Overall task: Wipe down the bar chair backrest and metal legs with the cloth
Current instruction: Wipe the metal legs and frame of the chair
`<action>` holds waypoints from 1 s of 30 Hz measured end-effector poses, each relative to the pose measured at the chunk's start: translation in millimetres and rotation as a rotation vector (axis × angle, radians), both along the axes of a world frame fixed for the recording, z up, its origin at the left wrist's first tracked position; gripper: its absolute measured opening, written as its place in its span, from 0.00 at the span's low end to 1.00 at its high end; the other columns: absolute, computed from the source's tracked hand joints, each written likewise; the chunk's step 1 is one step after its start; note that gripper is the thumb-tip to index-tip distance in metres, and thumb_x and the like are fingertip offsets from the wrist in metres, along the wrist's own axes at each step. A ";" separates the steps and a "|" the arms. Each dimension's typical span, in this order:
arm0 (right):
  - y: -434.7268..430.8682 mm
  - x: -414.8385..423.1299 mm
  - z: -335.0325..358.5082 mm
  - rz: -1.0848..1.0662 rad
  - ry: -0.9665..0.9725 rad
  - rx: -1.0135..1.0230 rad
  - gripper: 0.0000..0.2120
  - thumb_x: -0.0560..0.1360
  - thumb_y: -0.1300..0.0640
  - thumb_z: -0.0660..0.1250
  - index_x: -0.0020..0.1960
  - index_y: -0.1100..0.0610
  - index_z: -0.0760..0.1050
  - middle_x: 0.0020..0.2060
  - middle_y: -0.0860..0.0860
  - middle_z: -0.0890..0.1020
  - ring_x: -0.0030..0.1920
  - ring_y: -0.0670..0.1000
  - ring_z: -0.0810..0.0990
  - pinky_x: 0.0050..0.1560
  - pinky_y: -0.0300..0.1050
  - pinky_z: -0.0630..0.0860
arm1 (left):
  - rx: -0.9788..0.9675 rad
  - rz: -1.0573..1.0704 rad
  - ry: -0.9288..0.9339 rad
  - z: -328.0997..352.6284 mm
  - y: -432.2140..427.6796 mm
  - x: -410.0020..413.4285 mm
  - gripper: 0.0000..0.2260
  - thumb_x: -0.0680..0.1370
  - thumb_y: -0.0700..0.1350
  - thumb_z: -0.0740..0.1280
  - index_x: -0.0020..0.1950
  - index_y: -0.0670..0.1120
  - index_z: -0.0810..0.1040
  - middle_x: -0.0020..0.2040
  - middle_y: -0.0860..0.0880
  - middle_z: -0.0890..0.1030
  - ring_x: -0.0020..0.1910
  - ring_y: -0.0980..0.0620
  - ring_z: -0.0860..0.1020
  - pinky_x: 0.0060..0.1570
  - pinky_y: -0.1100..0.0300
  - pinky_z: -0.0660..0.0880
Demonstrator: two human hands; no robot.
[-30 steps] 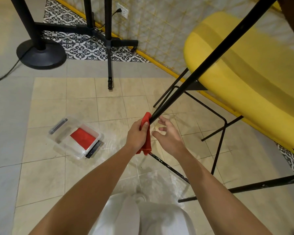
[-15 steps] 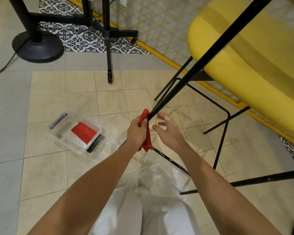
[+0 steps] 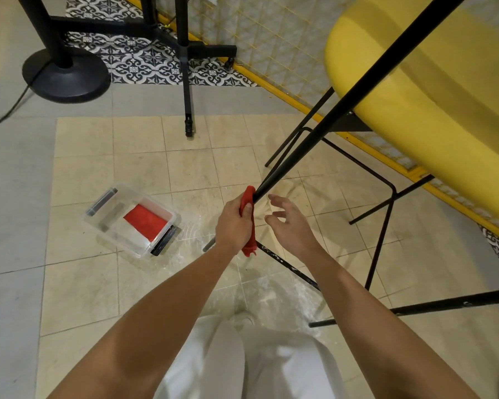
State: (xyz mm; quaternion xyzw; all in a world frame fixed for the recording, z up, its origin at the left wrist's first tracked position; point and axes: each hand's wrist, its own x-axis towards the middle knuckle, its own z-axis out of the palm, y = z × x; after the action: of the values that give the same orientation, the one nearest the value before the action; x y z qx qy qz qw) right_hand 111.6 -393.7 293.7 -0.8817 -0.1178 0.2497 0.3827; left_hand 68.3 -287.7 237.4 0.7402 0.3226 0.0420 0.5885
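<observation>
At the left, a clear plastic box (image 3: 110,223) sits on the floor (image 3: 78,283) near the left edge of the cream-tiled patch, with a spare red rag (image 3: 146,221) lying in it. It is well apart from the chair. Along the far edge of the tiles stand a round black stand base (image 3: 65,74) and a thin tripod leg (image 3: 187,90), also away from the work.

Next comes our left hand (image 3: 233,223), its fingers curled round the red cloth (image 3: 250,226), which is wrapped about the low end of the chair leg (image 3: 343,103). The cloth's loose tail hangs below the fist. The leg is a long black metal rod whose axis runs from our left hand up and away to the right, to the underside of the yellow seat (image 3: 429,105). We judge that any stroke must follow that line, and the left hand is the one on it.

Our right hand (image 3: 291,223) hovers just beside the leg on its right, fingers spread and loosely bent, holding nothing. We cannot tell whether a fingertip touches the rod.

Further right, the thin footrest bar (image 3: 385,214) and the other legs cross low over the floor. The rod itself looks free all the way up to the seat, but these bars would, we think, crowd a sideways swing of the right arm.
</observation>
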 end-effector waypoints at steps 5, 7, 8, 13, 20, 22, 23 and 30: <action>1.6 3.5 1.2 0.003 -0.017 -0.010 0.21 0.77 0.60 0.61 0.69 0.50 0.67 0.65 0.47 0.71 0.57 0.45 0.72 0.55 0.37 0.66 | -0.108 -0.047 0.091 4.3 11.4 0.4 0.17 0.82 0.48 0.55 0.70 0.49 0.69 0.59 0.46 0.76 0.54 0.46 0.77 0.56 0.53 0.74; 5.2 3.6 2.2 0.009 -0.021 0.005 0.22 0.77 0.61 0.62 0.69 0.49 0.66 0.65 0.47 0.71 0.57 0.45 0.72 0.54 0.36 0.67 | -0.126 -0.028 -0.026 11.6 8.3 -1.1 0.16 0.82 0.48 0.56 0.70 0.51 0.70 0.60 0.49 0.76 0.55 0.49 0.76 0.56 0.55 0.73; 6.8 3.3 2.4 0.014 -0.021 0.012 0.22 0.77 0.61 0.62 0.69 0.49 0.66 0.65 0.46 0.71 0.57 0.45 0.72 0.53 0.36 0.67 | -0.135 -0.019 -0.087 14.6 6.1 -1.6 0.16 0.82 0.48 0.56 0.69 0.52 0.70 0.60 0.50 0.76 0.55 0.50 0.76 0.57 0.55 0.73; 6.1 -1.4 1.6 0.003 0.006 0.031 0.23 0.76 0.62 0.62 0.69 0.49 0.66 0.64 0.47 0.72 0.58 0.47 0.73 0.55 0.37 0.69 | -0.041 -0.052 -0.109 15.2 5.0 -3.5 0.16 0.82 0.47 0.56 0.69 0.51 0.70 0.58 0.50 0.76 0.54 0.52 0.76 0.53 0.60 0.71; 1.9 -11.9 1.4 -0.030 0.077 0.018 0.21 0.78 0.58 0.61 0.70 0.50 0.66 0.65 0.49 0.72 0.58 0.47 0.73 0.55 0.37 0.66 | -0.081 0.021 0.120 19.7 11.2 -6.4 0.17 0.80 0.50 0.60 0.69 0.50 0.69 0.59 0.44 0.70 0.51 0.44 0.77 0.57 0.48 0.75; 3.5 -15.7 3.2 -0.056 0.127 0.035 0.20 0.79 0.55 0.59 0.71 0.52 0.66 0.64 0.49 0.72 0.55 0.45 0.72 0.51 0.34 0.66 | -0.223 0.125 0.084 25.5 7.1 -13.1 0.17 0.79 0.50 0.63 0.67 0.49 0.65 0.56 0.45 0.75 0.50 0.46 0.78 0.55 0.50 0.75; 4.1 -18.9 4.3 -0.072 0.157 0.047 0.19 0.80 0.52 0.58 0.70 0.52 0.66 0.62 0.48 0.73 0.54 0.45 0.72 0.49 0.31 0.67 | -0.323 0.158 0.077 30.2 4.7 -17.2 0.18 0.78 0.49 0.63 0.65 0.49 0.63 0.54 0.45 0.76 0.49 0.47 0.78 0.53 0.52 0.76; 11.2 -42.9 4.3 -0.326 0.472 0.295 0.19 0.79 0.40 0.54 0.64 0.48 0.67 0.55 0.55 0.79 0.50 0.58 0.81 0.33 0.46 0.79 | -0.321 -0.068 0.086 61.4 -6.3 -32.0 0.15 0.81 0.56 0.56 0.59 0.49 0.72 0.58 0.46 0.78 0.54 0.48 0.76 0.56 0.53 0.74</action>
State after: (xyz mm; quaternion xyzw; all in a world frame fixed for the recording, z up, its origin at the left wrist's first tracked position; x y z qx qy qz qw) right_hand 68.6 -382.5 298.1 -0.7417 0.0822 0.3629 0.5581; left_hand 36.4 -294.0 298.9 0.6484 0.3249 -0.0615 0.6857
